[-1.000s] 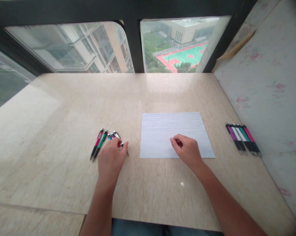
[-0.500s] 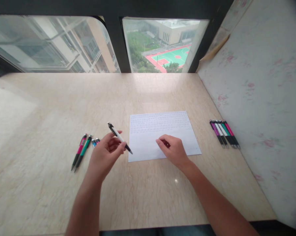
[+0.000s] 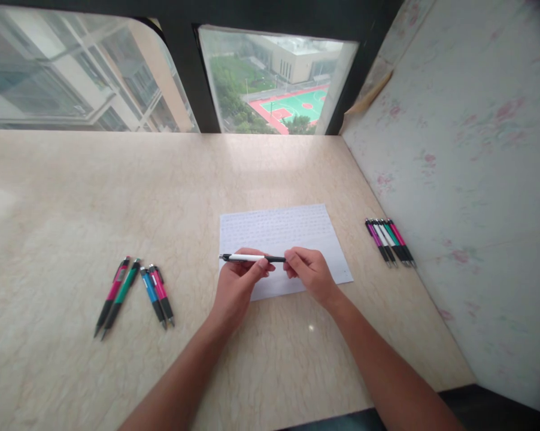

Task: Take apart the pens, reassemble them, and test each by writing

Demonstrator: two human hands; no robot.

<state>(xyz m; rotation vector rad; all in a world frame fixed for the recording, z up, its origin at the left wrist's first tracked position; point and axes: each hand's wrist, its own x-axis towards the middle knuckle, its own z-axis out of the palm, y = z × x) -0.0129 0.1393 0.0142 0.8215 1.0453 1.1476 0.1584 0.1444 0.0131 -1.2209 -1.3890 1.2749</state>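
My left hand [image 3: 238, 286] pinches a white and black pen [image 3: 251, 258] and holds it level above the near part of a sheet of paper [image 3: 292, 230] with faint handwriting. My right hand [image 3: 309, 272] is closed, and its fingertips meet the black tip end of the same pen. Both hands hover over the sheet's lower edge on the beige marble table [image 3: 117, 191].
Several coloured pens [image 3: 135, 291] lie loose to the left of my hands. Another row of pens [image 3: 390, 241] lies at the right, close to a flowered wall [image 3: 467, 179]. A window [image 3: 270, 84] runs along the table's far edge.
My left hand lifted the white pen from the left group and carried it right to my right hand over the paper. The view shifted right.
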